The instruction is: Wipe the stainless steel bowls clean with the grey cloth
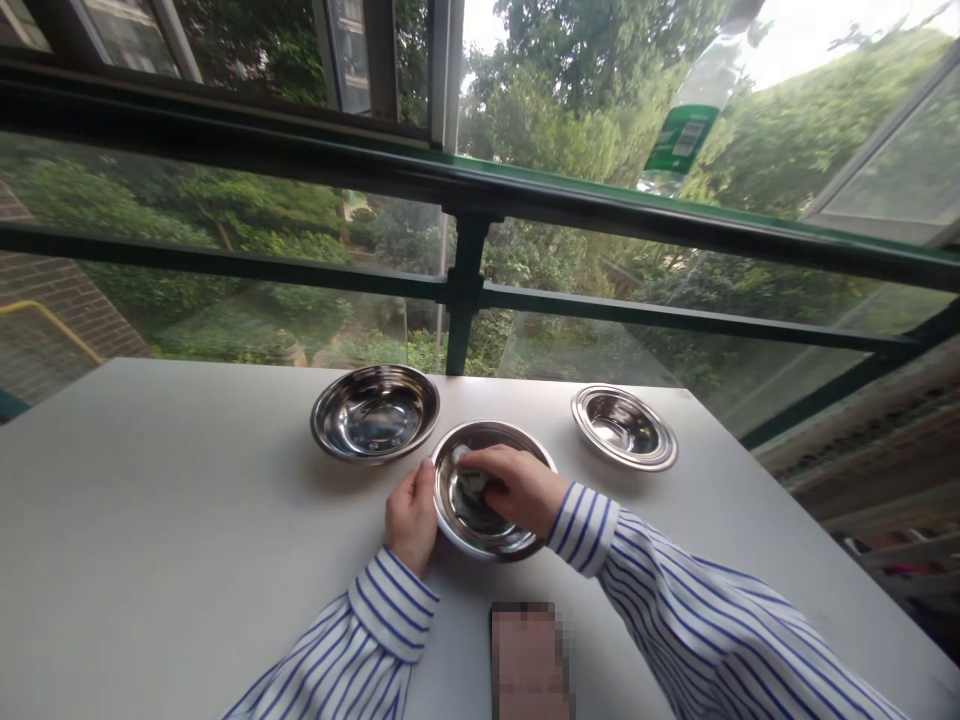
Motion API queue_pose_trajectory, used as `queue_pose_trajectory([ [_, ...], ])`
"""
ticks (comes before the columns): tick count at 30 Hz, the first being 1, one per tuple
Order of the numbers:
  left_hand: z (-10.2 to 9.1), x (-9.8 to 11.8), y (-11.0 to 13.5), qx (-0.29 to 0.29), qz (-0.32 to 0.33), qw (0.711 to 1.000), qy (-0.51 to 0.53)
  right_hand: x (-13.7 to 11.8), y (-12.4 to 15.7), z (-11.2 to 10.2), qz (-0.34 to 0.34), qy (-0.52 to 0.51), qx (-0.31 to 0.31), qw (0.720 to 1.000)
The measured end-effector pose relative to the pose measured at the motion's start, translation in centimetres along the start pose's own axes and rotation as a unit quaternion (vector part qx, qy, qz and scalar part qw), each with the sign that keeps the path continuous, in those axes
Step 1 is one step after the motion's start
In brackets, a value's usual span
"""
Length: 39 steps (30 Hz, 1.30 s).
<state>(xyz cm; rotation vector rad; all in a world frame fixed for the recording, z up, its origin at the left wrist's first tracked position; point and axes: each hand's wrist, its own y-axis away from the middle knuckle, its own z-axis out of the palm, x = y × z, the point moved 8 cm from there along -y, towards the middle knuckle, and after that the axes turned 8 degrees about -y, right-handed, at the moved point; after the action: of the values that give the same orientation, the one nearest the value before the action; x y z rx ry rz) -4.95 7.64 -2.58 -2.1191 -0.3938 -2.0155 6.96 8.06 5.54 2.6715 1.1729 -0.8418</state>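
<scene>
Three shiny steel bowls stand on a white table (150, 520). My left hand (411, 518) grips the left rim of the nearest bowl (457, 520), thumb on the edge. My right hand (517, 487) reaches into that same bowl, fingers curled and pressed on a small grey cloth-like thing (472, 484) against the inside. A larger bowl (375, 412) stands just behind to the left. A wide-rimmed bowl (624, 427) sits off to the right. Both sleeves are white with blue stripes.
A blurred rectangular object (529, 660) lies on the table near my body. Behind the table runs a dark green railing (465, 290) with glass panels. The table's right edge (787, 540) slants close past the right bowl.
</scene>
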Motion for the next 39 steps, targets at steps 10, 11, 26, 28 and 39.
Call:
queue_pose_trajectory([
  [10, 0.6, 0.8, 0.4, -0.041, 0.0, 0.998, 0.057, -2.2, -1.7, 1.6, -0.085, 0.072, 0.032, 0.993],
  [11, 0.8, 0.7, 0.4, -0.047, -0.002, 0.997, 0.06, -1.8, -2.1, 1.6, -0.081, 0.094, 0.012, 0.992],
  [26, 0.9, 1.2, 0.3, -0.057, 0.038, 0.998, -0.014, -1.4, -3.6, 1.4, -0.092, 0.154, -0.075, 0.981],
  [28, 1.0, 1.2, 0.3, -0.061, 0.042, 0.997, -0.014, -0.5, -3.7, 0.8, -0.074, 0.164, -0.068, 0.981],
  [39, 1.3, 1.0, 0.2, -0.078, 0.047, 0.996, -0.015, 1.5, -3.5, -0.3, -0.023, 0.187, -0.055, 0.981],
])
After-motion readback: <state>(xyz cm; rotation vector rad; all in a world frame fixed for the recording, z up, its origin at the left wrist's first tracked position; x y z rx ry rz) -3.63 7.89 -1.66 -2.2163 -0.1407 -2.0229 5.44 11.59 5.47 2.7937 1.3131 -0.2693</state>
